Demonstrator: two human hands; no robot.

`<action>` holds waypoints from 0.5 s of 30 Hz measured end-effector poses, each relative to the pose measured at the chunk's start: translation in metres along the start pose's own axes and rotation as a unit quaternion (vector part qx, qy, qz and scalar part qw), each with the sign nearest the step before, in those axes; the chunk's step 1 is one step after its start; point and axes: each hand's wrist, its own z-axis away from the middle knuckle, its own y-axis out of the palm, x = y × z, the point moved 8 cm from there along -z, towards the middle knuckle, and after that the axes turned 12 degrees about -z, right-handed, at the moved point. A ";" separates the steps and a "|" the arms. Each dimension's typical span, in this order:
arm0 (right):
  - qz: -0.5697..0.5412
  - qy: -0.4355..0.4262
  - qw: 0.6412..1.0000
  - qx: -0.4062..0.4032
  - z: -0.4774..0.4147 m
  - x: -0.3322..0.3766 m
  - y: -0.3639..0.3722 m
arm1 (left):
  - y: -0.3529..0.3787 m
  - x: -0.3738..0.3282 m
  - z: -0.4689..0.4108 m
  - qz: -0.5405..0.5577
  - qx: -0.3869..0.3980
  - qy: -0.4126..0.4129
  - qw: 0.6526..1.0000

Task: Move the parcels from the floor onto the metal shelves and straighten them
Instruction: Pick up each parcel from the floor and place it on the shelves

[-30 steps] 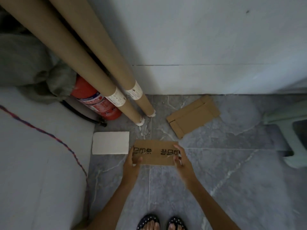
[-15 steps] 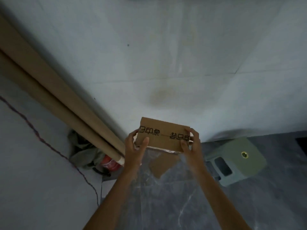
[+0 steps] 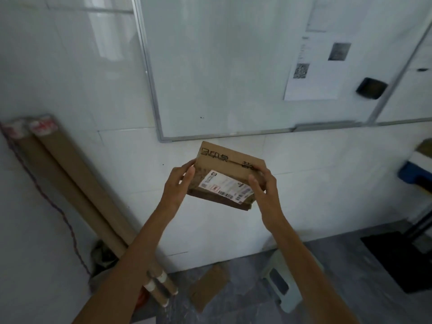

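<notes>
A person holds a small cardboard parcel up in front of the white tiled wall, clear of the floor and just below the lower edge of the whiteboard. The left hand grips the parcel's left end and the right hand its right end. Each has its thumb on the near face and its fingers wrapped round the far side, so the weight is shared and the box cannot twist. The parcel is tilted, its top edge leaning away, which turns the white shipping label toward the camera. That is probably to let the person read it, or check which way up the box should sit.

Down on the floor, near the foot of the wall, a flat cardboard mailer lies between the bases of two long cardboard tubes, which lean against the wall, and a pale green step stool. The mailer looks like another parcel not yet moved. A printed sheet with a QR code hangs on the whiteboard.

No metal shelf is clearly in view, and a dark frame at the right edge is too cut off to identify. Judging from this, the parcel is mid-carry and needs a turn toward the shelves before it can be set down squarely.
</notes>
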 end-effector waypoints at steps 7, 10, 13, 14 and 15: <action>0.062 -0.077 0.994 0.052 0.016 0.067 -0.023 | -0.019 -0.091 0.009 0.007 -0.018 0.076 0.997; -0.018 -0.050 0.999 0.005 0.027 0.084 -0.038 | -0.021 -0.136 0.015 0.050 -0.018 0.119 0.991; -0.127 -0.028 0.991 -0.034 0.041 0.103 -0.043 | -0.011 -0.173 0.029 0.072 -0.018 0.179 0.981; -0.145 -0.026 0.988 -0.034 0.047 0.111 -0.040 | -0.008 -0.183 0.035 0.087 -0.026 0.197 0.976; -0.153 -0.023 0.987 -0.029 0.053 0.119 -0.037 | -0.005 -0.192 0.041 0.101 -0.039 0.211 0.972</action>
